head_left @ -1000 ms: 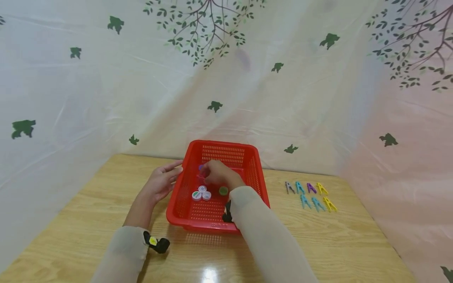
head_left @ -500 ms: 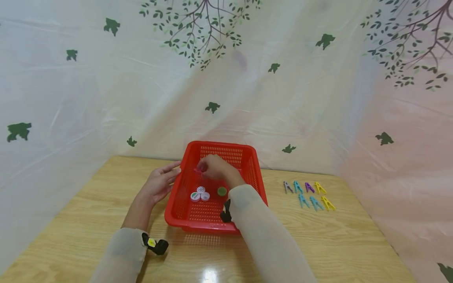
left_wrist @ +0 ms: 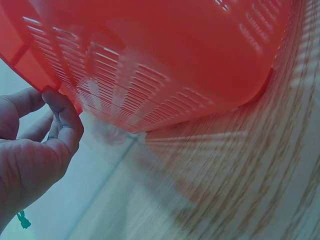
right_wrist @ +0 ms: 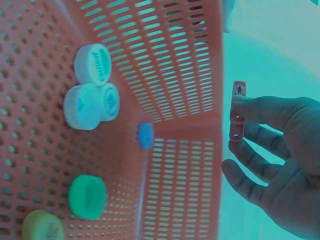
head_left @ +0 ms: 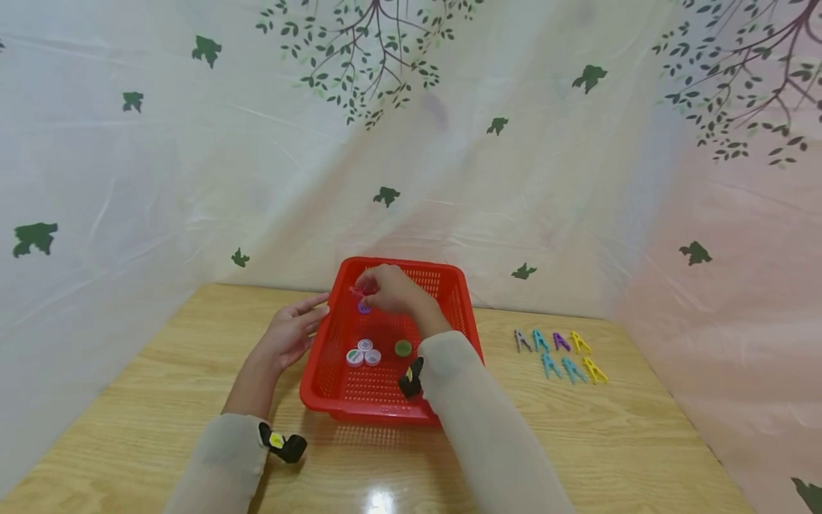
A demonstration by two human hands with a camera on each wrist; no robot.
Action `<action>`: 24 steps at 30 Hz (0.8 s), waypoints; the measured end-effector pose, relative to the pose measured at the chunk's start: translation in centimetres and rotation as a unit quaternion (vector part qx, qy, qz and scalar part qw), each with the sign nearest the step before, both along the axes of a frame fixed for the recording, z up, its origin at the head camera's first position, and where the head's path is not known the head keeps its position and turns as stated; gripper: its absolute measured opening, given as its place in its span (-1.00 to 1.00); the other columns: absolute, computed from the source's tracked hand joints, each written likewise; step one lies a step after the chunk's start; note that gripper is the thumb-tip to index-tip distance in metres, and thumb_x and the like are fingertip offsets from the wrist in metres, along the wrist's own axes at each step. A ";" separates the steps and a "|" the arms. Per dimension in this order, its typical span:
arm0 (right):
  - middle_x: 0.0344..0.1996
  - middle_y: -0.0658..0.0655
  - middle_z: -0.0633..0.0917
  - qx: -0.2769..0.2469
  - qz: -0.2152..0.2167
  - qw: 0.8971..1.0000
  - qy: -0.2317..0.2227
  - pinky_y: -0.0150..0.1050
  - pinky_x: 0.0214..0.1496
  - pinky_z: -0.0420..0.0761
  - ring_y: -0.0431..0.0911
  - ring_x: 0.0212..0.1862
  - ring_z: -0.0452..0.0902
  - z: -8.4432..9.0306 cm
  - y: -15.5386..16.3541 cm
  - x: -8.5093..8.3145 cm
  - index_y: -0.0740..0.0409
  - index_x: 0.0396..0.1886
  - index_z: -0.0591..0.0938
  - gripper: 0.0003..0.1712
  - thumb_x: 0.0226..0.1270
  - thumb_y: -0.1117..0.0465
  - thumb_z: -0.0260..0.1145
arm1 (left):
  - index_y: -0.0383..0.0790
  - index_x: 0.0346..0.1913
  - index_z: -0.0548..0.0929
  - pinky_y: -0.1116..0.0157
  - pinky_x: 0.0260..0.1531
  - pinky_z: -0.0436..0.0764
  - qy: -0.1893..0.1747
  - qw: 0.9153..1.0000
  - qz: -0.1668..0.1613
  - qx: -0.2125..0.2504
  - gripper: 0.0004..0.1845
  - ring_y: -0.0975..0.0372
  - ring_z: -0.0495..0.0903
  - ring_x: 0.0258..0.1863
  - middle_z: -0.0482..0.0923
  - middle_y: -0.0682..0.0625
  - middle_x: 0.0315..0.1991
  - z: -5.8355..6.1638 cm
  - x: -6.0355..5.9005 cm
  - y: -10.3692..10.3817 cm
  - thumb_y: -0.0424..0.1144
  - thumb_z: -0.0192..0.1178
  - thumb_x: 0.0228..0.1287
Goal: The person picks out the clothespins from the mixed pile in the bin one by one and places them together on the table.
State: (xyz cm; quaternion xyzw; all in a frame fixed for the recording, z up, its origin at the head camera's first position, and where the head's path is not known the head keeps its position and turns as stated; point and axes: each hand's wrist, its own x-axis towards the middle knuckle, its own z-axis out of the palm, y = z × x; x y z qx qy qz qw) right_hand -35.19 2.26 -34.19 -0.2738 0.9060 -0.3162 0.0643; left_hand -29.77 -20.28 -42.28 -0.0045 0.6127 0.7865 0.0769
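My right hand (head_left: 393, 289) pinches a pink clothespin (head_left: 357, 291) between thumb and fingertips, above the far left part of the red basket (head_left: 385, 412). In the right wrist view the clothespin (right_wrist: 237, 111) stands higher than the basket's rim. My left hand (head_left: 292, 334) is at the basket's left side, its fingers fairly straight and its thumb tip touching the rim, as the left wrist view shows. Inside the basket lie three white bottle caps (head_left: 364, 353), a green cap (head_left: 402, 348) and a purple cap (head_left: 364, 308) below my right hand.
Several clothespins (head_left: 557, 355) in grey, blue, purple and yellow lie in two rows on the wooden table (head_left: 597, 442), right of the basket. A patterned cloth (head_left: 308, 214) hangs behind the table.
My right hand has risen from the basket floor toward its far side, lifting the pink clothespin and uncovering the purple cap. My left hand stays at the rim.
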 end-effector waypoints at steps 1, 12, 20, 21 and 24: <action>-0.01 -0.08 0.73 0.001 0.000 1.000 0.003 -0.23 0.03 0.73 -0.16 -0.07 0.67 0.3 0.0 0.1 -0.03 0.18 0.70 -0.60 0.36 0.20 0.46 | -0.06 0.52 0.39 0.12 0.11 0.66 -0.001 1.000 0.001 0.000 -0.42 0.07 0.63 0.21 0.52 -0.10 0.36 0.0 0.0 0.0 -0.13 0.22 0.51; -0.02 -0.10 0.68 0.004 -0.019 0.999 0.048 -0.19 0.04 0.73 -0.15 -0.03 0.61 3.6 0.2 1.0 -0.05 0.22 0.68 -0.55 0.35 0.17 0.47 | -0.12 0.53 0.37 0.12 0.09 0.67 -0.002 1.000 0.001 0.005 -0.39 0.04 0.61 0.23 0.50 -0.15 0.37 0.2 0.1 0.2 -0.13 0.23 0.50; 0.03 -0.03 0.70 0.008 -0.020 0.998 0.058 -0.20 0.09 0.71 -0.11 -0.01 0.60 5.5 1.1 1.5 -0.02 0.26 0.65 -0.56 0.41 0.17 0.42 | -0.15 0.51 0.38 0.14 0.06 0.70 0.000 1.000 0.000 0.015 -0.42 0.04 0.63 0.20 0.48 -0.21 0.38 0.0 0.0 0.2 -0.17 0.21 0.52; 0.03 -0.02 0.70 0.009 -0.022 0.998 0.060 -0.21 0.09 0.71 -0.11 0.00 0.60 5.7 1.2 1.5 -0.02 0.27 0.65 -0.55 0.41 0.17 0.42 | -0.15 0.51 0.39 0.14 0.05 0.70 0.000 1.000 0.000 0.015 -0.43 0.05 0.64 0.18 0.48 -0.21 0.38 0.0 0.0 0.2 -0.17 0.21 0.52; 0.02 -0.01 0.68 0.011 -0.028 0.997 0.067 -0.24 0.05 0.71 -0.10 0.00 0.58 6.2 1.7 1.5 -0.01 0.28 0.64 -0.53 0.40 0.15 0.43 | -0.16 0.52 0.36 0.15 0.05 0.70 0.004 1.000 -0.006 0.015 -0.41 0.08 0.66 0.16 0.48 -0.21 0.38 0.0 -0.1 0.2 -0.16 0.20 0.53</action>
